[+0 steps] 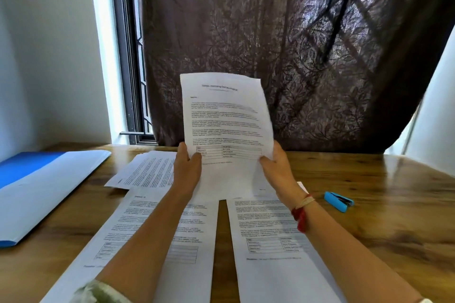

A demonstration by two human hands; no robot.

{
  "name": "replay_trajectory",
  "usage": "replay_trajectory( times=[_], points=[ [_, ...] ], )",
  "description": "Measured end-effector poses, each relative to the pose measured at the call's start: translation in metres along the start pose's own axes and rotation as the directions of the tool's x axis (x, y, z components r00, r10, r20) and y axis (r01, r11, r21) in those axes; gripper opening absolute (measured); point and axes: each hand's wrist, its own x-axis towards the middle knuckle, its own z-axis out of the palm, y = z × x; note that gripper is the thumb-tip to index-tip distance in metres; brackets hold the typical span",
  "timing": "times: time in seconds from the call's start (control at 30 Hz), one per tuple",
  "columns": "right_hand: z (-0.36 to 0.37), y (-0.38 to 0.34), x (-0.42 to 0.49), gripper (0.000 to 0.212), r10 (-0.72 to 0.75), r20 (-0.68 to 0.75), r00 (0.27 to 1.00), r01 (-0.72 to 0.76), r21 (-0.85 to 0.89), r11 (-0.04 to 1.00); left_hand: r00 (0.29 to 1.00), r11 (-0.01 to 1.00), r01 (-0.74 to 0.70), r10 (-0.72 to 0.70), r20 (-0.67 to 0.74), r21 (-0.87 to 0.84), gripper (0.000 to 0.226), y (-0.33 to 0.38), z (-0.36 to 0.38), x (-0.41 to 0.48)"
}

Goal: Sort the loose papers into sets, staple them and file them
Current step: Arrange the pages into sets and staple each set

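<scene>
Head view. One printed sheet (226,118) is held upright above the middle of the bench (369,192), printed face toward the camera. The text is too blurred to read, and whether more sheets lie behind it cannot be told.

Left hand (187,167) pinches the sheet's lower left edge, with the thumb on the printed face; the fingers behind are hidden. Right hand (275,167) pinches the lower right edge in the same manner. The right wrist carries a red and cream thread band (301,214). A pale green sleeve (103,293) shows at the left forearm.

On the bench, below the forearms, two printed pages lie flat side by side with a narrow strip of wood between them: the left page (197,241) and the right page (266,241). Each bears paragraphs and a small table. A loose pile of papers (147,170) lies behind the left page, turned at an angle, just left of the left hand.

A blue and white folder (44,187) lies flat at the left end of the bench, apart from the papers. A small blue stapler (338,201) lies to the right of the right wrist, not touched by either hand.

Behind the bench hangs a dark patterned curtain (270,32); a barred window (128,56) shows at its left, beside a white wall (49,56).
</scene>
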Motion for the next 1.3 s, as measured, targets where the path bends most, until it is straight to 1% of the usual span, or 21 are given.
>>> replay_trajectory(
  times=[0.1, 0.17, 0.23, 0.3, 0.37, 0.43, 0.5, 0.6, 0.67, 0.73, 0.77, 0.83, 0.9, 0.97, 1.0, 1.07, 1.13, 1.17, 1.23, 1.3],
  points=[
    [-0.002, -0.006, 0.001, 0.036, -0.037, -0.077, 0.996, 0.042, 0.069, 0.997, 0.997, 0.997, -0.065, 0.063, -0.038, -0.052, 0.014, 0.008, -0.002, -0.001],
    [-0.004, -0.007, 0.003, 0.043, -0.042, -0.103, 0.994, 0.053, 0.097, 0.994, 0.995, 0.994, -0.090, 0.087, -0.042, -0.064, 0.013, 0.014, -0.002, -0.001],
    [-0.005, -0.005, 0.003, 0.050, -0.017, -0.096, 0.995, 0.027, 0.108, 0.994, 0.996, 0.995, -0.086, 0.085, -0.021, -0.052, 0.014, 0.014, 0.000, -0.002],
    [-0.004, 0.000, 0.004, 0.052, 0.043, -0.064, 0.997, -0.038, 0.084, 0.996, 0.999, 0.998, -0.054, 0.054, 0.009, -0.014, 0.015, 0.009, 0.002, -0.004],
    [-0.003, 0.008, 0.004, 0.045, 0.111, -0.018, 0.994, -0.110, 0.033, 0.993, 0.999, 0.999, -0.036, 0.035, 0.018, 0.028, 0.016, 0.003, 0.003, -0.006],
    [-0.002, 0.013, 0.002, 0.037, 0.141, 0.009, 0.990, -0.141, 0.005, 0.990, 0.999, 0.999, -0.031, 0.031, -0.006, 0.043, 0.021, 0.001, 0.003, -0.005],
    [-0.003, 0.010, 0.003, 0.033, 0.118, -0.007, 0.993, -0.118, 0.023, 0.993, 0.998, 0.998, -0.046, 0.047, -0.032, 0.031, 0.024, 0.005, 0.002, -0.003],
    [-0.006, 0.005, 0.007, 0.034, 0.085, -0.011, 0.996, -0.085, 0.051, 0.995, 0.997, 0.997, -0.072, 0.072, -0.030, 0.020, 0.022, 0.009, 0.001, -0.001],
    [-0.005, 0.006, 0.004, 0.033, 0.137, 0.029, 0.990, -0.139, 0.039, 0.990, 0.999, 0.998, -0.047, 0.047, 0.000, 0.036, 0.020, 0.007, 0.001, -0.003],
    [-0.003, 0.010, 0.002, 0.029, 0.200, 0.083, 0.976, -0.204, 0.041, 0.978, 1.000, 0.998, -0.029, 0.029, 0.013, 0.048, 0.023, 0.005, 0.002, -0.005],
    [-0.003, 0.010, 0.001, 0.027, 0.205, 0.085, 0.975, -0.210, 0.057, 0.976, 0.999, 0.998, -0.033, 0.033, 0.008, 0.053, 0.024, 0.005, 0.001, -0.004],
    [-0.005, 0.004, 0.003, 0.024, 0.182, 0.043, 0.982, -0.185, 0.095, 0.978, 0.998, 0.998, -0.063, 0.063, 0.007, 0.026, 0.024, 0.008, -0.002, -0.002],
    [-0.013, -0.005, 0.008, 0.023, 0.150, 0.011, 0.989, -0.150, 0.125, 0.981, 0.996, 0.995, -0.073, 0.077, 0.053, -0.071, 0.024, 0.017, -0.008, 0.002],
    [-0.024, -0.013, 0.011, 0.026, 0.131, 0.047, 0.990, -0.137, 0.150, 0.979, 0.991, 0.989, -0.020, 0.039, 0.128, -0.146, 0.028, 0.026, -0.015, 0.007],
    [-0.028, -0.015, 0.012, 0.029, 0.134, 0.083, 0.987, -0.146, 0.160, 0.976, 0.986, 0.988, 0.027, -0.002, 0.165, -0.150, 0.029, 0.028, -0.017, 0.008],
    [-0.033, -0.017, 0.014, 0.033, 0.167, 0.157, 0.973, -0.195, 0.179, 0.964, 0.962, 0.984, 0.143, -0.113, 0.250, -0.106, 0.030, 0.025, -0.019, 0.010],
    [-0.034, -0.010, 0.016, 0.034, 0.234, 0.183, 0.955, -0.272, 0.220, 0.937, 0.911, 0.968, 0.251, -0.229, 0.344, -0.021, 0.028, 0.014, -0.018, 0.009],
    [-0.035, -0.005, 0.017, 0.036, 0.287, 0.170, 0.943, -0.320, 0.224, 0.921, 0.880, 0.956, 0.291, -0.277, 0.386, 0.021, 0.027, 0.007, -0.017, 0.007],
    [-0.037, 0.006, 0.022, 0.038, 0.398, 0.088, 0.913, -0.408, 0.180, 0.895, 0.815, 0.932, 0.351, -0.350, 0.461, 0.087, 0.027, -0.002, -0.016, 0.005],
    [-0.042, 0.015, 0.026, 0.038, 0.435, 0.021, 0.900, -0.433, 0.151, 0.889, 0.749, 0.904, 0.412, -0.410, 0.520, 0.119, 0.034, -0.010, -0.017, 0.007]
  ],
)
